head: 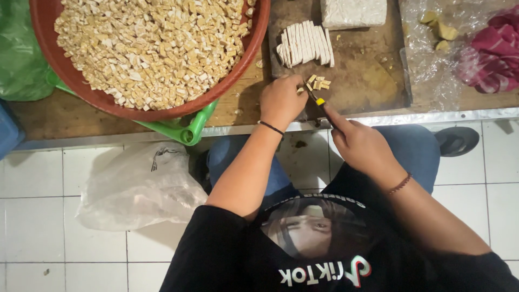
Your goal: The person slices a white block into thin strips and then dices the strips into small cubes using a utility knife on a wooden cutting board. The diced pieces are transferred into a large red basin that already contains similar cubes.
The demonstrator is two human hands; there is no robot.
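My left hand (pixel 282 100) rests on a wooden cutting board (pixel 367 75), fingers curled over a small strip of tempeh beside several cut cubes (pixel 319 83). My right hand (pixel 361 143) grips a knife (pixel 317 100) with a yellow band on its handle; the blade points at the cubes. A row of sliced tempeh (pixel 305 43) lies further up the board, and a whole white tempeh block (pixel 354 12) sits at the top edge.
A large red bowl (pixel 102 97) heaped with tempeh cubes sits on a green stand (pixel 184 130) at left. Crumpled clear plastic (pixel 432 59) and red cloth (pixel 494 48) lie at right. A plastic bag (pixel 138 189) lies on the white tiled floor.
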